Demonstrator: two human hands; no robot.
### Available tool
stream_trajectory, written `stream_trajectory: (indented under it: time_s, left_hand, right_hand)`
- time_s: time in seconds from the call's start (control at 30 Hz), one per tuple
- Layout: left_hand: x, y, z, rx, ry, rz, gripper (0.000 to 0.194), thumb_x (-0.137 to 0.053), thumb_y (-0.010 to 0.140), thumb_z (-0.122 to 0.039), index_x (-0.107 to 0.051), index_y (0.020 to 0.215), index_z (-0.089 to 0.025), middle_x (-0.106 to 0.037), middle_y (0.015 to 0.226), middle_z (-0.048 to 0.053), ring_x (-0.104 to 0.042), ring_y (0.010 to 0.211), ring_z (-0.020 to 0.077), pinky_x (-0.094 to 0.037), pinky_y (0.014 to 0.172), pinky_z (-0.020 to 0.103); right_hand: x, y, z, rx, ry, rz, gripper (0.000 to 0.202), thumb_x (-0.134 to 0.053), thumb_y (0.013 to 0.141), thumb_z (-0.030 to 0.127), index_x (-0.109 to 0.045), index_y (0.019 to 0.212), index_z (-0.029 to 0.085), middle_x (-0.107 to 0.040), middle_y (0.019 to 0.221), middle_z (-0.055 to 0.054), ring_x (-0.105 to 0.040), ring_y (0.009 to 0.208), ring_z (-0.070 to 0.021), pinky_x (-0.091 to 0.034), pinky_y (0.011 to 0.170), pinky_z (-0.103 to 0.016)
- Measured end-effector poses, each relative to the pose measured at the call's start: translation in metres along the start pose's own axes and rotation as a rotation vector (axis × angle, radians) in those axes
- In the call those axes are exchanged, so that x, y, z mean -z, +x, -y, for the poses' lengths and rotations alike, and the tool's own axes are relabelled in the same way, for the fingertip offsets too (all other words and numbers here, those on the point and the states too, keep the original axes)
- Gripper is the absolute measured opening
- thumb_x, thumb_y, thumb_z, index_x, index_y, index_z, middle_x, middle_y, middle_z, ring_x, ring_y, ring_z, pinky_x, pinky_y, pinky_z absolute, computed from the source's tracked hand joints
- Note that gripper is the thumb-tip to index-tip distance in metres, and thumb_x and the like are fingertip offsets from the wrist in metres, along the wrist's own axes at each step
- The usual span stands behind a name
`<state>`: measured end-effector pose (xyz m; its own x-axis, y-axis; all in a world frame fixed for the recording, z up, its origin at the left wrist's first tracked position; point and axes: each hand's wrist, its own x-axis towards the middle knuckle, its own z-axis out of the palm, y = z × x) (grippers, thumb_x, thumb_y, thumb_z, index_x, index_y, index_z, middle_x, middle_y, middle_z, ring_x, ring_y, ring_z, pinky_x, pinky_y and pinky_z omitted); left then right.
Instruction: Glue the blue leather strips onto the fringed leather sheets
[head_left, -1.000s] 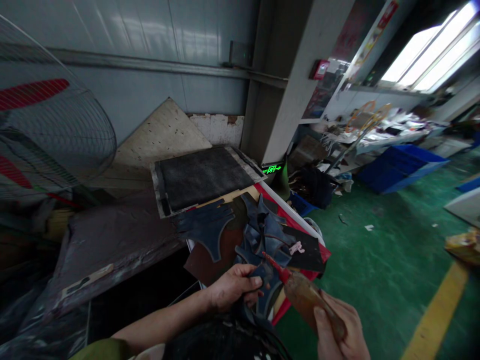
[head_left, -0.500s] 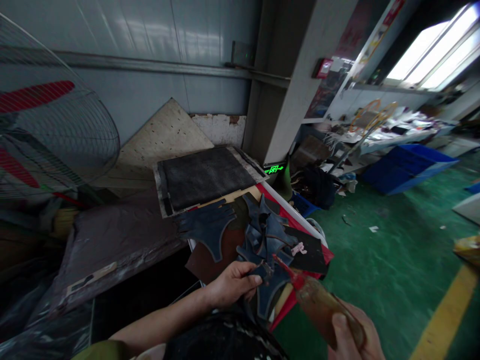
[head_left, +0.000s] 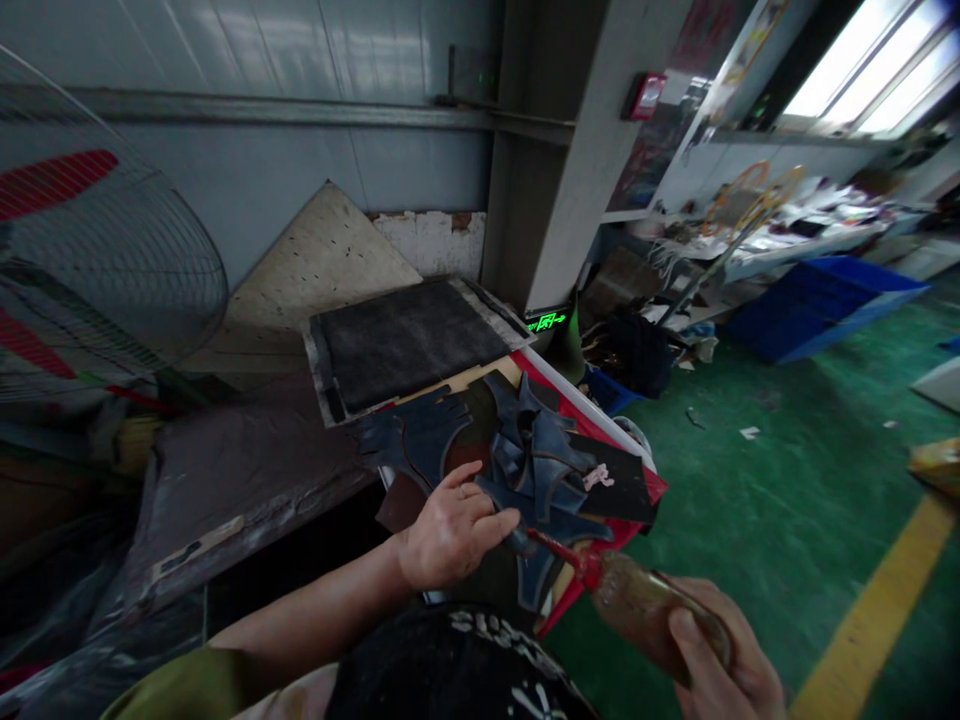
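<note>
My right hand point(head_left: 720, 650) is wrapped round a brownish squeeze bottle point(head_left: 645, 605) with a red nozzle, which points left at the dark blue pieces. The nozzle tip is close to a blue piece point(head_left: 534, 570) at the near edge of the table. My left hand point(head_left: 457, 525) is over the near side of the work, thumb and index finger apart, its other fingers curled; nothing shows between them. Behind it on the left lies another blue piece point(head_left: 420, 430) with cut strips. Several blue pieces point(head_left: 551, 460) are heaped in the middle, beside a small pink scrap point(head_left: 598, 476).
A black sheet point(head_left: 412, 345) lies on the table's far side. To the left are a caged fan point(head_left: 112, 240) and a brown covered stack point(head_left: 240, 460). Blue bins point(head_left: 817, 305) stand on the green floor at right, beyond a grey pillar point(head_left: 577, 150).
My left hand has moved up and left off the near blue piece, and its index finger has lifted. The blue pieces at left now overlap. The bottle is tilted flatter.
</note>
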<state>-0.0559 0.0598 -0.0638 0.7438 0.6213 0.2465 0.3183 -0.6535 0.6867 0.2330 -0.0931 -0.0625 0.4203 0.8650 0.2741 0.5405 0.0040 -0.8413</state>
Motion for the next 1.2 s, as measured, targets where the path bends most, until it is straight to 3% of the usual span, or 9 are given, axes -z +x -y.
stream_trajectory:
  time_s: [0.27,0.47,0.67,0.87,1.0,1.2]
  left_hand:
    - [-0.004,-0.007,0.005,-0.101,0.187,-0.039,0.042,-0.051,0.084,-0.017,-0.065,0.122,-0.027,-0.061,0.072,0.002,-0.050,0.072,0.0181,-0.015,0.114,0.050]
    - [-0.005,-0.010,0.006,-0.132,0.169,-0.096,0.043,-0.052,0.083,-0.013,-0.064,0.122,-0.027,-0.064,0.075,0.002,-0.051,0.071,0.0167,-0.016,0.114,0.050]
    - [-0.007,-0.011,0.007,-0.155,0.292,-0.089,0.040,-0.053,0.084,-0.015,-0.065,0.121,-0.026,-0.064,0.074,0.002,-0.054,0.071,0.0162,-0.018,0.114,0.051]
    - [-0.014,-0.010,0.008,-0.259,0.404,-0.243,0.031,-0.047,0.087,-0.016,-0.062,0.114,-0.022,-0.061,0.069,-0.002,-0.053,0.066,0.0133,-0.026,0.112,0.053]
    - [-0.014,-0.008,0.007,-0.281,0.421,-0.283,0.028,-0.044,0.089,-0.015,-0.060,0.111,-0.020,-0.060,0.067,-0.002,-0.054,0.066,0.0130,-0.029,0.111,0.053]
    - [-0.013,-0.008,0.006,-0.291,0.422,-0.293,0.030,-0.044,0.088,-0.013,-0.059,0.113,-0.020,-0.061,0.069,-0.003,-0.052,0.065,0.0122,-0.029,0.111,0.053]
  right_hand:
    - [-0.006,-0.002,0.012,-0.066,0.194,0.045,0.019,-0.067,0.080,0.040,-0.074,0.084,0.022,-0.071,0.084,-0.004,-0.068,0.069,-0.0161,-0.052,0.057,-0.020]
    - [-0.007,0.001,-0.001,-0.089,0.095,0.015,0.018,-0.067,0.079,0.038,-0.071,0.085,0.022,-0.068,0.084,-0.003,-0.065,0.071,-0.0154,-0.052,0.061,-0.021]
    - [-0.017,-0.001,-0.008,-0.296,0.245,-0.055,0.025,-0.067,0.078,0.044,-0.067,0.086,0.021,-0.068,0.084,-0.005,-0.065,0.071,-0.0183,-0.052,0.058,-0.025]
    - [-0.026,-0.007,0.002,-0.494,0.365,0.066,0.031,-0.074,0.069,0.049,-0.069,0.082,0.020,-0.067,0.077,-0.004,-0.064,0.067,-0.0170,-0.052,0.058,-0.022]
    - [-0.027,-0.012,0.008,-0.617,0.465,0.166,0.035,-0.076,0.065,0.051,-0.071,0.083,0.021,-0.066,0.076,-0.003,-0.063,0.065,-0.0166,-0.053,0.058,-0.023]
    - [-0.030,-0.004,0.007,-0.709,0.447,0.048,0.043,-0.077,0.060,0.055,-0.068,0.082,0.020,-0.068,0.080,-0.006,-0.064,0.069,-0.0189,-0.054,0.058,-0.025]
